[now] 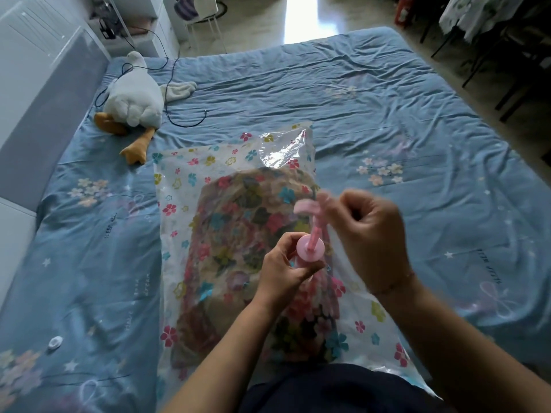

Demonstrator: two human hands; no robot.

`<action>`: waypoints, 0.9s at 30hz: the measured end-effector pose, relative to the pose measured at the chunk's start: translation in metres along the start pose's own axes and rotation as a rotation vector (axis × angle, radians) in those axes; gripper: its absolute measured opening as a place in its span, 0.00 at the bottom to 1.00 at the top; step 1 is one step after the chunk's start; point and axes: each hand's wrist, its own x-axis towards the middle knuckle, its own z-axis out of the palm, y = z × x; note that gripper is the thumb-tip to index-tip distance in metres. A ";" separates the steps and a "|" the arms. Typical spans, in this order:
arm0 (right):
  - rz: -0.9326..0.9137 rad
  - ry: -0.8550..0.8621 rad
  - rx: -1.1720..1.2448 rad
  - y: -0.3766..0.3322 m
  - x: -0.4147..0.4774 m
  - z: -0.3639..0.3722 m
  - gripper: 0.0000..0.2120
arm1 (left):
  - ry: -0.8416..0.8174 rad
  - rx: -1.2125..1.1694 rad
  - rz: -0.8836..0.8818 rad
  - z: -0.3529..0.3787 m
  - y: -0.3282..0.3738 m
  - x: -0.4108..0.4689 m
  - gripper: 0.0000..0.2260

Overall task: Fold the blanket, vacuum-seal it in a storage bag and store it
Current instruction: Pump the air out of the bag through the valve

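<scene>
Blue floral bed sheet (pixel 387 114), creased, covers the mattress. On its near middle lies a clear plastic storage bag printed with coloured flowers (pixel 179 186), flat, its far corner lifted and shiny. Inside the bag: a folded tan blanket with a floral pattern (pixel 238 234), filling the centre and right part.

A pink plastic hand pump (pixel 310 248) stands upright on the bag over the blanket. Left hand (pixel 283 269) grips the pump barrel, fingers wrapped round it just under the round top. Right hand (pixel 366 234) is above it, fingers curled at the T-shaped pink handle (pixel 304 207). Motion blur here, so it probably pinches the handle.

Far left on the sheet: white plush goose with orange feet (pixel 134 99), thin black cable (pixel 179 84) looping beside it. Near left: small white round cap (pixel 55 342).
</scene>
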 end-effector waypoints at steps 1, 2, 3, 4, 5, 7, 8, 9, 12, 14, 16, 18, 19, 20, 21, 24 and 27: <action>-0.068 0.054 0.084 -0.012 0.005 -0.003 0.25 | -0.001 0.012 -0.003 0.000 -0.001 0.000 0.21; -0.107 0.100 0.124 -0.017 0.008 -0.004 0.25 | -0.001 0.022 -0.004 0.001 -0.002 0.000 0.21; -0.111 0.135 0.107 -0.015 0.007 -0.002 0.25 | 0.003 0.029 -0.001 0.002 -0.002 0.000 0.21; -0.078 0.143 0.065 -0.005 0.004 0.003 0.25 | 0.006 0.035 0.009 0.004 0.000 0.001 0.21; -0.008 0.114 0.008 0.011 -0.002 0.007 0.25 | 0.006 0.041 0.019 0.005 0.001 0.002 0.21; 0.200 -0.044 -0.124 0.046 -0.015 0.014 0.27 | 0.005 0.035 0.022 0.006 0.002 0.002 0.21; 0.285 -0.124 -0.166 0.058 -0.020 0.017 0.27 | 0.006 0.026 0.016 0.005 0.002 0.001 0.20; 0.324 -0.163 -0.190 0.063 -0.022 0.018 0.26 | 0.009 0.016 0.012 0.004 0.003 0.000 0.20; 0.140 -0.049 -0.134 0.029 -0.009 0.008 0.27 | 0.010 0.014 0.014 0.002 0.004 0.001 0.21; -0.023 0.070 0.025 -0.006 0.002 -0.001 0.26 | 0.009 0.030 0.010 0.001 0.002 0.001 0.20; -0.092 0.117 0.083 -0.014 0.002 -0.002 0.25 | 0.013 0.042 0.012 0.002 0.000 -0.001 0.20; -0.007 0.068 -0.006 0.006 -0.008 0.005 0.26 | 0.012 0.039 0.023 0.004 0.001 -0.001 0.21; 0.099 0.004 -0.071 0.022 -0.014 0.009 0.29 | 0.011 0.041 0.025 0.005 0.002 0.000 0.21; 0.199 -0.069 -0.136 0.036 -0.020 0.012 0.33 | 0.007 0.043 0.027 0.005 0.004 0.001 0.21; 0.253 -0.108 -0.171 0.046 -0.024 0.013 0.36 | 0.006 0.042 0.030 0.006 0.005 0.002 0.21; 0.173 -0.032 -0.132 0.028 -0.012 0.005 0.34 | 0.005 0.008 0.039 0.004 0.010 0.004 0.21; -0.040 0.080 0.053 -0.021 0.013 -0.008 0.32 | 0.001 0.035 0.037 0.004 0.009 0.006 0.21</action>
